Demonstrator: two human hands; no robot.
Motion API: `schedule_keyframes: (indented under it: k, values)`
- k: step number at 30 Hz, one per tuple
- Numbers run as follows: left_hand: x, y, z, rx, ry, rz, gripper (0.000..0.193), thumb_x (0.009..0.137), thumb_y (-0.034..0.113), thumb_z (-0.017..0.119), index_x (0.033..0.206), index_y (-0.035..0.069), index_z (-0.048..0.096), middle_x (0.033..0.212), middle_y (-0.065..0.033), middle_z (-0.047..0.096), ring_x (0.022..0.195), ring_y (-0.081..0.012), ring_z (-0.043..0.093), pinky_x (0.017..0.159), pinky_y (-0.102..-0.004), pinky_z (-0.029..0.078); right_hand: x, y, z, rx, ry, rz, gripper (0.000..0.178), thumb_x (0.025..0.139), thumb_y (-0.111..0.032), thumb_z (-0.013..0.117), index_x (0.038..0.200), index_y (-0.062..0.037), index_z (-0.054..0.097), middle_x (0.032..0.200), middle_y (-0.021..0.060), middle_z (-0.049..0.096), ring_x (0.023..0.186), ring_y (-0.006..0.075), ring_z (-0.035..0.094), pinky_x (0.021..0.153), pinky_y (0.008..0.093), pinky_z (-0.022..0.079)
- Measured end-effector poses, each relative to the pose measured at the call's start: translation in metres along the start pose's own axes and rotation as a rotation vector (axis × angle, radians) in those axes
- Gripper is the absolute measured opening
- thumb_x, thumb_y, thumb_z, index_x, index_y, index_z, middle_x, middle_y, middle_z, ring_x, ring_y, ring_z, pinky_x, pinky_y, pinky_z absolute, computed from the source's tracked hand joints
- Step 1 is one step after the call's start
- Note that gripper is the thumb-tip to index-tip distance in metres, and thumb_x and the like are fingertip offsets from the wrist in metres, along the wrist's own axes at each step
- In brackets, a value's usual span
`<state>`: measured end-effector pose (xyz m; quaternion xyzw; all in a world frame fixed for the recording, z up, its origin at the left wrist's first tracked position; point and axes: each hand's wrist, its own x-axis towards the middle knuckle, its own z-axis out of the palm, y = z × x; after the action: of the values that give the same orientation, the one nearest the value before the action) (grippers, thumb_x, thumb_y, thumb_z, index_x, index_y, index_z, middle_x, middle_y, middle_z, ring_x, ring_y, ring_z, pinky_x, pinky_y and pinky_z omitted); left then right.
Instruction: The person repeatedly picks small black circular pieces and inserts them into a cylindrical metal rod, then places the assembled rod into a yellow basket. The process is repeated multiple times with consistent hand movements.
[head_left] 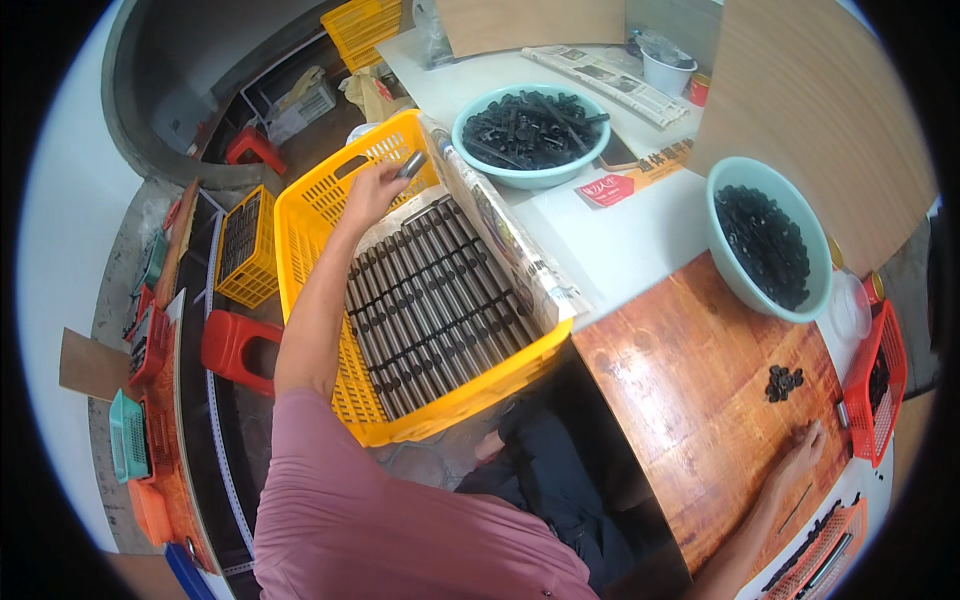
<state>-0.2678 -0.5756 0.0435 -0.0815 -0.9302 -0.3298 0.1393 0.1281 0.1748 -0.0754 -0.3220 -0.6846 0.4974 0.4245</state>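
Tabletop of glossy reddish-brown wood (660, 375) fills the near right, meeting a white surface (640, 235) beyond it. To its left stands a yellow crate (290, 225) with slotted walls, its right side lined with printed newspaper (505, 240). Inside lie metal tubes (430, 300) in several rows, packed side by side and dark at their ends. A red stool (228, 345) stands on the floor left of the crate.

Two pale blue-green bowls come next in size: the farther bowl (535, 180), on the white surface just beside the crate, is heaped with black pieces; the nearer bowl (720, 250), by the wood's far edge, holds a similar dark pile. A red basket (858, 400) with black contents sits at the right side of the table.

The person's left hand (375, 192) reaches over the far end of the crate, thumb and fingers closed around a single metal tube (411, 164), which is tilted above the packed rows. The right hand (800, 452) rests at the right of the wood near the red basket, fingers bent; whether it grasps anything cannot be told. Smallest are the round black caps (784, 383), clustered on the wood just beyond that hand.
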Motion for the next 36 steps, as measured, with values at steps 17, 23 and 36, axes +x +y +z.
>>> schedule_keyframes:
  k: [17, 23, 36]
  values:
    - [0.03, -0.216, 0.096, 0.41, -0.152, -0.196, 0.033, 0.086, 0.013, 0.071, 0.118, 0.004, 0.072, 0.112, -0.0263, 0.068, 0.107, -0.0413, 0.065, 0.095, -0.0468, 0.051, 0.022, 0.003, -0.01, -0.32, 0.014, 0.058, 0.039, 0.104, -0.041, 0.054, 0.098, -0.003, 0.063, 0.08, -0.0002, 0.049, 0.07, 0.011, 0.041, 0.064, 0.0273, 0.036]
    - [0.045, -0.239, 0.118, 0.357, -0.324, -0.216, 0.034, 0.087, 0.012, 0.065, 0.119, 0.004, 0.071, 0.113, -0.0255, 0.068, 0.109, -0.041, 0.064, 0.098, -0.0468, 0.05, 0.032, 0.011, -0.022, -0.337, 0.004, 0.111, 0.04, 0.103, -0.043, 0.057, 0.101, -0.0031, 0.061, 0.084, 0.0012, 0.055, 0.077, 0.0129, 0.051, 0.067, 0.0263, 0.04]
    - [0.067, -0.266, 0.115, 0.195, -0.325, -0.187, 0.028, 0.093, 0.009, 0.056, 0.115, 0.005, 0.074, 0.114, -0.0216, 0.071, 0.106, -0.0365, 0.068, 0.095, -0.0404, 0.051, 0.014, 0.0, -0.021, -0.372, 0.062, 0.105, 0.05, 0.102, -0.045, 0.057, 0.114, 0.0027, 0.061, 0.099, 0.0076, 0.061, 0.092, 0.0183, 0.06, 0.076, 0.0298, 0.045]
